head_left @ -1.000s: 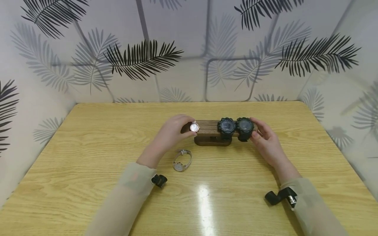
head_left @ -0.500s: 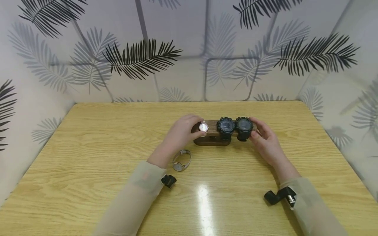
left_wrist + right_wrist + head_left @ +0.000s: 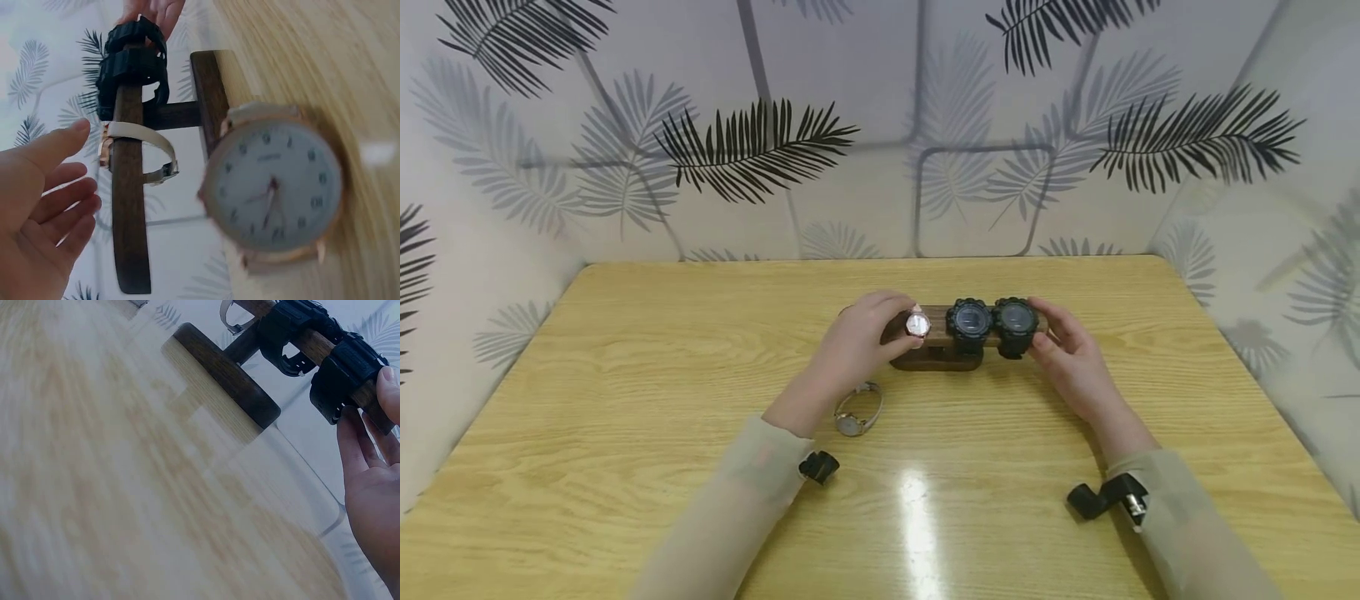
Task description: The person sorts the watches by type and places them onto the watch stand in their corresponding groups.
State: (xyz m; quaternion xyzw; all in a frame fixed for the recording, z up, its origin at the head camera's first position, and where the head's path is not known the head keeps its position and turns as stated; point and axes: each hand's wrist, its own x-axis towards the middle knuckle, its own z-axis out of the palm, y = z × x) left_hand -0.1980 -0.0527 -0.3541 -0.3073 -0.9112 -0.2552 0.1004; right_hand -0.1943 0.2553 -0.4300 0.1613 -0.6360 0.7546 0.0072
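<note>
A dark wooden watch stand [image 3: 936,315], a horizontal bar on a post and base, stands upright on the table. Around its left part sits a small rose-gold watch [image 3: 917,324] with a pale strap. My left hand [image 3: 47,212] is beside that watch, thumb and fingers apart, with a small gap to it in the left wrist view. Two chunky black digital watches [image 3: 971,319] circle the bar further right. My right hand [image 3: 378,481] grips the bar's right end, thumb on one side and fingers on the other, right against the outer black watch [image 3: 350,375].
A second pale-strapped watch [image 3: 850,424] lies on the wooden table [image 3: 625,400] in front of the stand, near my left wrist. It looms large in the left wrist view. Behind the table rises a leaf-patterned backdrop [image 3: 865,192].
My left hand has moved right, sliding the rose-gold watch along the bar toward the black watches; its fingers now stand off the watch. My right hand has stayed at the bar's end.
</note>
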